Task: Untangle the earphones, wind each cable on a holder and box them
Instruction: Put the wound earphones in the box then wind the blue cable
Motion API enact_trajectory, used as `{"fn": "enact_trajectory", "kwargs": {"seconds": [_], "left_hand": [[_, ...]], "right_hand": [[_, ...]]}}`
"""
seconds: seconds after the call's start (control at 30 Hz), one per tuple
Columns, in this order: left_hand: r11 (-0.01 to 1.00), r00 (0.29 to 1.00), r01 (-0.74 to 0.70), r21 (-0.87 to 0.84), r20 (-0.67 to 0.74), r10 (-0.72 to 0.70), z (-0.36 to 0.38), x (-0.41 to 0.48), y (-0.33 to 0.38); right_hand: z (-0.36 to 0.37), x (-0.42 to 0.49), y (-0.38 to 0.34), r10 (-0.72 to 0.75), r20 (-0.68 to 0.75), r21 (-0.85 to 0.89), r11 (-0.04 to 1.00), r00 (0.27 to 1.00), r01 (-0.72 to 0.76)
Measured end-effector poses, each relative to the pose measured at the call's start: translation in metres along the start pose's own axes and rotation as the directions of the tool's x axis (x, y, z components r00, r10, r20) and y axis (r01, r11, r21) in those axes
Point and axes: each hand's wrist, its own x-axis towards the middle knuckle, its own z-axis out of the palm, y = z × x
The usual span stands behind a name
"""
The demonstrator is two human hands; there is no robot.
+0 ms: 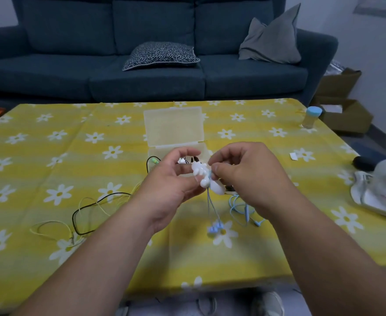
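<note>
My left hand grips a white animal-shaped cable holder above the table. My right hand pinches the blue earphone cable against the holder. The cable hangs down to its two blue earbuds near the cloth, and the rest of it lies coiled to the right. A black and a yellow-green earphone cable lie tangled on the left. Behind my hands stands an open clear plastic box with small dark items inside, partly hidden.
The table carries a yellow daisy-print cloth. A bottle with a blue cap stands at the far right, and a white fan sits at the right edge. A dark blue sofa with cushions is behind the table.
</note>
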Motion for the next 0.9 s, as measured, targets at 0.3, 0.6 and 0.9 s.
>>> {"fn": "enact_trajectory", "kwargs": {"seconds": [0.3,0.6,0.9], "left_hand": [[0.987,0.988,-0.073,0.143,-0.122,0.091,0.003,0.003,-0.011],[0.956,0.997,-0.06,0.288,-0.023,0.07,-0.013,0.018,-0.011],[0.939,0.988,-0.12,0.321,-0.05,0.144,-0.015,0.023,-0.009]], "right_hand": [[0.011,0.007,-0.001,0.097,-0.075,0.088,0.992,0.992,-0.091],[0.012,0.017,-0.004,0.108,-0.044,0.083,0.991,0.993,-0.104],[0.013,0.022,-0.006,0.158,-0.025,0.136,0.979,0.987,-0.153]]}}
